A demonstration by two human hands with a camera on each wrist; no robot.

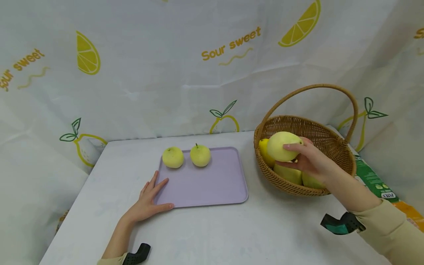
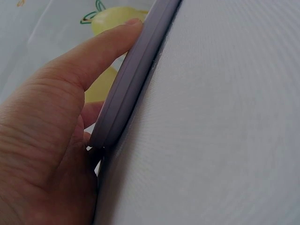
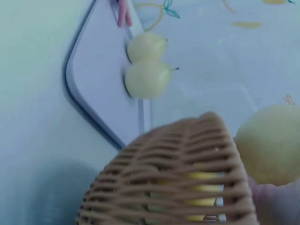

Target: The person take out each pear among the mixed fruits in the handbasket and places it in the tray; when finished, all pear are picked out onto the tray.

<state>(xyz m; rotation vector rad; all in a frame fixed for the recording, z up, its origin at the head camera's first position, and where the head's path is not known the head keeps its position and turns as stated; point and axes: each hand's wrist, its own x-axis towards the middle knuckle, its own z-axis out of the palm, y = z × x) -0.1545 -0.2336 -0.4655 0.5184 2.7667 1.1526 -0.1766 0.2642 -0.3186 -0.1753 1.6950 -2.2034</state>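
My right hand [image 1: 311,158] grips a pale yellow-green pear [image 1: 284,146] just over the wicker basket [image 1: 288,187]; in the right wrist view that pear [image 3: 271,145] shows at the right edge. Below it, more pears [image 1: 287,173] and a yellow lemon-like fruit [image 1: 265,151] lie inside the basket. With fingers spread, my left hand [image 1: 147,204] rests at the near left corner of a lilac tray [image 1: 208,187]. Its thumb [image 2: 108,44] lies along the tray's rim in the left wrist view. Two pears, one left [image 1: 173,157] and one right [image 1: 200,155], sit at the tray's far left side.
The basket's tall handle [image 1: 318,86] arches above the right hand. Green packaging [image 1: 375,180] and an orange package [image 1: 410,213] lie at the right edge. A curtain [image 1: 159,73] printed with lemons hangs behind the white table [image 1: 212,235].
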